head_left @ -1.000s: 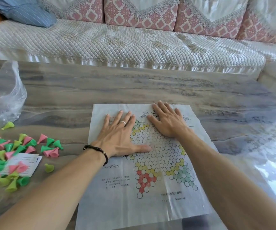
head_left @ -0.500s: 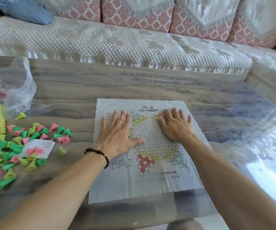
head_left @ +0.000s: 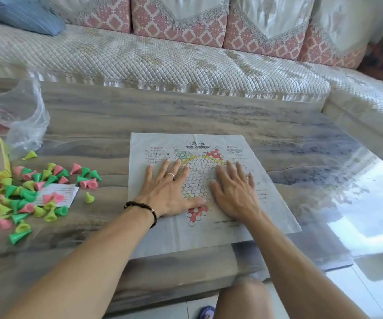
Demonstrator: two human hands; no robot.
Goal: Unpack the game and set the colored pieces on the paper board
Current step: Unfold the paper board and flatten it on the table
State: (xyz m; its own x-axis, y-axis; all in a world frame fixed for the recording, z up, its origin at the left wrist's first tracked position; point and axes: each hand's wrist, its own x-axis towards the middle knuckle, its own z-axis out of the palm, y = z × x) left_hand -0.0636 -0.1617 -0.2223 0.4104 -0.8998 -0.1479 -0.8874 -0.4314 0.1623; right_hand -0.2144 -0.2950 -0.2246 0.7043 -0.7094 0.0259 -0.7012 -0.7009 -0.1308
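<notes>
Both hands, left (head_left: 172, 192) and right (head_left: 234, 194), lie flat with straight fingers on the board (head_left: 208, 236). Best to press outward from its middle, smoothing creases evenly. The pieces (head_left: 36, 194) lie scattered well left of the left hand.

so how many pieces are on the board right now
0. The board carries only the left hand and right hand, flat on it. The pieces lie on the table left of it; the hands could hide one.
</notes>
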